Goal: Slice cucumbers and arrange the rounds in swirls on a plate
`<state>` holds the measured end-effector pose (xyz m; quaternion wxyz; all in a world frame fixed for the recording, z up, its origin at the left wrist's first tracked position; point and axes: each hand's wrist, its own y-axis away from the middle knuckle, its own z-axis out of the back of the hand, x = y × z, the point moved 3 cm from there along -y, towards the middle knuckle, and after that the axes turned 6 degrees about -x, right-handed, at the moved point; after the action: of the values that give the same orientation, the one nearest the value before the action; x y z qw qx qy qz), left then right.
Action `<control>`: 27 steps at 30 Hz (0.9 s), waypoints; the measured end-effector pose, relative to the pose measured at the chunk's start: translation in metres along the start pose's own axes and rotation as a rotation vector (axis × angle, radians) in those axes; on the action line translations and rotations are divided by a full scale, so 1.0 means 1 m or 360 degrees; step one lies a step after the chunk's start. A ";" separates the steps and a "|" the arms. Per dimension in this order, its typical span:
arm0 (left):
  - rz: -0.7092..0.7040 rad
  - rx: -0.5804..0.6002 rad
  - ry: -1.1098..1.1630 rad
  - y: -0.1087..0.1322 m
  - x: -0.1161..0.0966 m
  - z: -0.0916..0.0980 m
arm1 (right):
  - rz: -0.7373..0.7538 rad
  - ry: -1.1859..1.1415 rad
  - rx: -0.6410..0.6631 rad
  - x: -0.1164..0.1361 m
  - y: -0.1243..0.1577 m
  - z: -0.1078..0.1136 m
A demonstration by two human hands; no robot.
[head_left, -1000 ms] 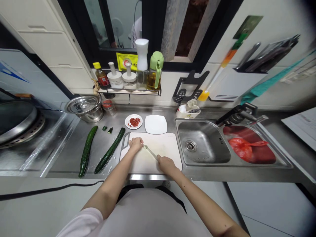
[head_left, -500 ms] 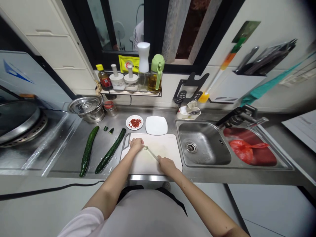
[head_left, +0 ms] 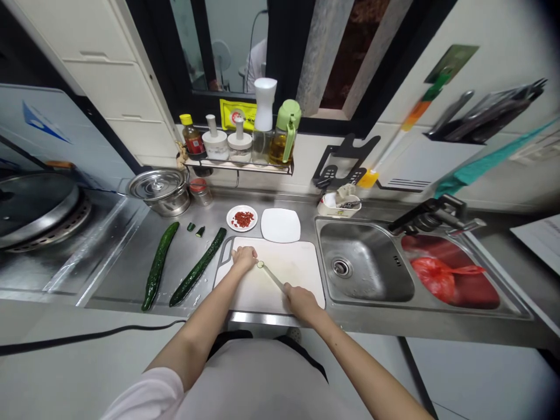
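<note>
the right hand (head_left: 301, 301) is clamping its fingers round a knife (head_left: 275, 278); beside the fingers of the left hand (head_left: 245, 257), their grip unreadable, a cucumber slice (head_left: 261, 265) is showing.

Across the cutting board (head_left: 301, 262), a hand could pass over the bare right-hand part beyond the knife (head_left: 275, 276), whose blade slants between the left hand (head_left: 245, 257) and the right hand (head_left: 303, 301) and bars a low crossing at the middle. Past the far edge, the round plate (head_left: 230, 220) and square plate (head_left: 280, 224) stand in the way. Leftward, open counter (head_left: 125, 265) lies between and outside the two cucumbers (head_left: 198, 267), while rightward the left sink basin (head_left: 371, 268) offers room, with the faucet (head_left: 426, 217) obstructing its far right corner.
</note>
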<state>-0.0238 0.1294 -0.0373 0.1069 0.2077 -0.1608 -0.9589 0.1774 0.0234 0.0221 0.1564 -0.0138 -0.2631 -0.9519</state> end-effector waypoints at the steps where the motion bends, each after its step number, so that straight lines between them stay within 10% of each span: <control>1: -0.0002 0.0003 -0.0002 0.000 0.000 0.000 | -0.0001 -0.0001 -0.0004 0.001 -0.001 0.000; 27: -0.0016 -0.0031 -0.0023 0.004 -0.001 0.000 | -0.0046 -0.0040 -0.0007 -0.003 0.008 -0.008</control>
<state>-0.0224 0.1257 -0.0351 0.1031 0.2005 -0.1511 -0.9625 0.1834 0.0143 0.0189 0.1394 -0.0225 -0.2631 -0.9544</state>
